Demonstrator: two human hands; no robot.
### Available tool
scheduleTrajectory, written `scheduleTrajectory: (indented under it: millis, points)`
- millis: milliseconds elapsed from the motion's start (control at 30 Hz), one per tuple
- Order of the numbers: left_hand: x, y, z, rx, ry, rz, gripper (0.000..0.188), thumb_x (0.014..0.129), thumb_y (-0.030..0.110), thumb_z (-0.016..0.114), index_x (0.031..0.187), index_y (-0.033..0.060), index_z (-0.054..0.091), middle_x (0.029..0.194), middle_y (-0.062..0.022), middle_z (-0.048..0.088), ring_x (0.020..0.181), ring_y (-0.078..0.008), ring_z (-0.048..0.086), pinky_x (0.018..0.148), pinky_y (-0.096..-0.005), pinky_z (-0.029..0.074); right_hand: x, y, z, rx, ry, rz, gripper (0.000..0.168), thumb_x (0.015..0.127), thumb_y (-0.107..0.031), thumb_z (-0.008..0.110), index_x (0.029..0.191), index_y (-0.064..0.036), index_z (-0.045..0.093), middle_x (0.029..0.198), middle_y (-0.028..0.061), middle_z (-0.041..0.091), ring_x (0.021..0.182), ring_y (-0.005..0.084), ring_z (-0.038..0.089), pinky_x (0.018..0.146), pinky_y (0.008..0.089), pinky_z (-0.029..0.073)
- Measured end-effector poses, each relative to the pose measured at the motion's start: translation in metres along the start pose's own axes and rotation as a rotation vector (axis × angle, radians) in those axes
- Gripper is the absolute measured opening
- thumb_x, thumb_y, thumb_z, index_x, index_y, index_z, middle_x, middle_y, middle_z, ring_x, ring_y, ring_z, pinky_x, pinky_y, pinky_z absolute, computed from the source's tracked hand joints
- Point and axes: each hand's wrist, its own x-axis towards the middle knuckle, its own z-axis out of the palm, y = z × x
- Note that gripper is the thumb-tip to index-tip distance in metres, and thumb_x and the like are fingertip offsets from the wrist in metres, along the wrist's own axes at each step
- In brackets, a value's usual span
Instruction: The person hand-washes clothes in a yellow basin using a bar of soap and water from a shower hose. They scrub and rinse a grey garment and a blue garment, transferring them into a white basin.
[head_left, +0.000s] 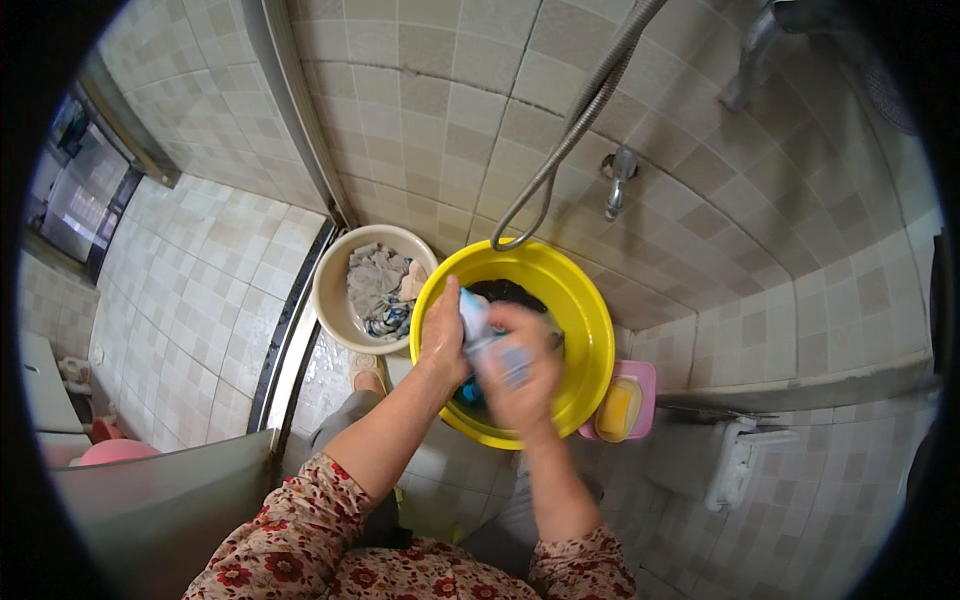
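Observation:
Both of my hands are over a yellow plastic basin (589, 315). My left hand (444, 330) grips the left side of a light blue and white cloth (472, 319), its thumb pointing up. My right hand (521, 367), blurred by motion, is closed on the right part of the same cloth, which has a blue patterned patch. Dark wet fabric (510, 292) lies in the basin beneath, with a bit of bright blue fabric (471, 391) near my left wrist. How the fingers lie around the cloth is partly hidden by blur.
Left of the yellow basin stands a cream basin (326, 300) holding grey and patterned clothes (379, 281). A yellow soap bar (615, 409) rests in a pink dish (643, 375) at the right. A metal shower hose (555, 154) hangs over the basin's far rim. A wall tap (619, 184) is beyond.

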Motion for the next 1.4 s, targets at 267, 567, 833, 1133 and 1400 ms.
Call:
scheduleTrajectory:
  millis: [267,567,833,1133,1400]
  points:
    - [-0.032,-0.048,0.036,0.306,0.203,-0.290,0.036,0.095,0.039,0.060,0.113,0.0084,0.064,0.098,-0.0078,0.068,0.084,-0.0212,0.064,0.078,-0.0342,0.051,0.020,0.072,-0.019,-0.544,0.185,0.299,0.018,0.086,-0.020,0.066,0.083,-0.006,0.056,0.074,0.0169,0.059,0.065,0.0385,0.060,0.058,0.0461,0.048]
    - [-0.033,-0.034,0.018,0.715,-0.165,-0.278,0.050,0.092,0.042,0.064,0.122,0.0022,0.062,0.107,-0.0129,0.069,0.094,-0.0237,0.067,0.081,-0.0354,0.053,0.020,0.069,-0.004,-0.477,0.227,0.384,0.026,0.095,-0.024,0.055,0.084,-0.002,0.062,0.080,0.0213,0.066,0.075,0.0405,0.065,0.067,0.0463,0.052]
    - [-0.041,0.027,0.045,0.113,-0.178,-0.497,0.056,0.090,0.059,0.059,0.112,0.0078,0.063,0.107,-0.0101,0.068,0.095,-0.0204,0.066,0.088,-0.0337,0.053,0.038,0.074,-0.047,0.239,0.536,0.726,0.053,0.101,-0.047,0.052,0.107,0.004,0.063,0.096,0.0116,0.066,0.084,0.0184,0.062,0.075,0.0323,0.050]
    - [-0.035,0.036,0.034,0.530,-0.080,-0.281,0.031,0.095,0.037,0.063,0.103,0.0073,0.064,0.090,-0.0031,0.065,0.078,-0.0124,0.060,0.067,-0.0272,0.047,0.029,0.097,-0.063,0.348,0.130,0.841,0.053,0.098,-0.045,0.058,0.122,0.002,0.060,0.109,0.0108,0.066,0.100,0.0178,0.063,0.087,0.0300,0.050]
    - [-0.020,0.062,0.023,0.300,-0.005,-0.237,0.030,0.099,0.034,0.057,0.109,0.0054,0.062,0.092,-0.0063,0.068,0.078,-0.0169,0.064,0.069,-0.0304,0.052,0.021,0.086,-0.055,0.269,-0.434,0.848,0.043,0.088,-0.028,0.074,0.120,-0.003,0.062,0.112,0.0075,0.065,0.102,0.0172,0.062,0.091,0.0304,0.049]
